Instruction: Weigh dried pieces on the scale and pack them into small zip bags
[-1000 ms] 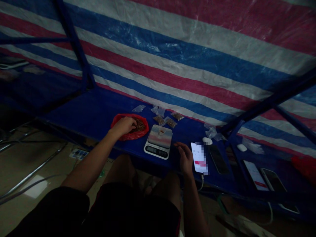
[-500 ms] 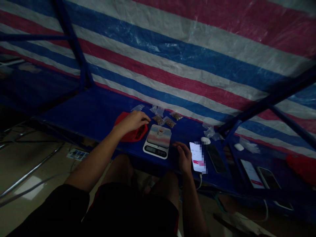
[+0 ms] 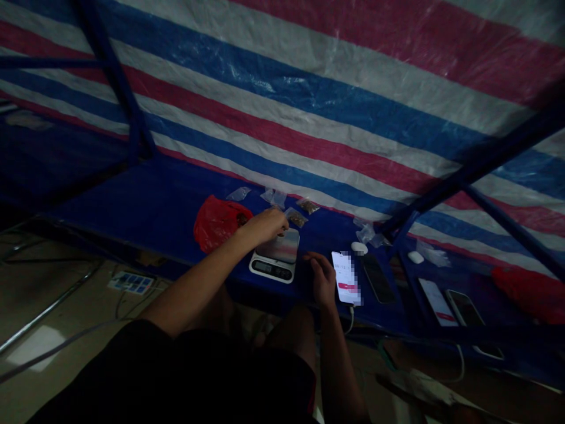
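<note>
My left hand (image 3: 270, 225) is over the digital kitchen scale (image 3: 273, 272), fingertips pinched together above the small cup, which it mostly covers. Whatever the pinch holds is hidden. Under my left forearm lies an open red plastic bag (image 3: 214, 221) with dark brown bits in its mouth. My right hand (image 3: 323, 277) rests on the blue surface between the scale and a lit phone (image 3: 346, 282), fingers loosely curled and apart, holding nothing. Behind the scale lie small clear zip bags (image 3: 296, 218) filled with brown bits.
Flat clear bags (image 3: 273, 197) lie by the striped sheet (image 3: 282, 129) at the back. To the right are a white earbud case (image 3: 359, 248), a dark phone (image 3: 378, 280), more phones and another red bag (image 3: 527, 294). Blue metal bars (image 3: 477, 159) slant across on both sides.
My left hand has moved right, from the red bag's mouth to above the cup on the scale. My right hand stays beside the scale. The view has shifted slightly.
</note>
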The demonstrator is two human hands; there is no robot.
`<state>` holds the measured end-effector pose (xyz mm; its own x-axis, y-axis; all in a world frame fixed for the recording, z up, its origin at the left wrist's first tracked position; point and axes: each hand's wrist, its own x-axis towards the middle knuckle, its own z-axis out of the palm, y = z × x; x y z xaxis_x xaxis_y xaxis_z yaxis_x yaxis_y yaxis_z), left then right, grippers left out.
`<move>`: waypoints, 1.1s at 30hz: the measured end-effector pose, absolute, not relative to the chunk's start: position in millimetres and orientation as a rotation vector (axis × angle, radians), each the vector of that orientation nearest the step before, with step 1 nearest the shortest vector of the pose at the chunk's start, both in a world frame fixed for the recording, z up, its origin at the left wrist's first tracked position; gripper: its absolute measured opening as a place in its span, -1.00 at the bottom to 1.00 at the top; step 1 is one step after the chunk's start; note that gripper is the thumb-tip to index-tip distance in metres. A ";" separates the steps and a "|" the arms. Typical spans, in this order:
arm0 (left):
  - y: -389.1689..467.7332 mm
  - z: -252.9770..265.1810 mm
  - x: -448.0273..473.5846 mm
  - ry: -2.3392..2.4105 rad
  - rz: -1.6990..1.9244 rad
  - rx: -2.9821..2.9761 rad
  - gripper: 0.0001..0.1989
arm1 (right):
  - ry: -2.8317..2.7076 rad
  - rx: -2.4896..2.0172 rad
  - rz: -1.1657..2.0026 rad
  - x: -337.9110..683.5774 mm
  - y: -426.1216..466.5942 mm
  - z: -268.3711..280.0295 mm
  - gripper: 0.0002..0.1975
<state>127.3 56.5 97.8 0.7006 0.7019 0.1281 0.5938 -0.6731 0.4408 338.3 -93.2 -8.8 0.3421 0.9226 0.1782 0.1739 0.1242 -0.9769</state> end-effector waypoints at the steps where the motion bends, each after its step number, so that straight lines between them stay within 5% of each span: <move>1: 57.2 97.2 127.9 0.994 0.375 2.569 -0.83 | -1.101 -1.347 0.758 338.2 -93.0 -8.9 -0.70; 33: 45.5 112.5 119.7 0.819 0.460 2.304 -0.61 | -1.080 -1.330 0.775 339.1 -92.9 -9.6 -0.71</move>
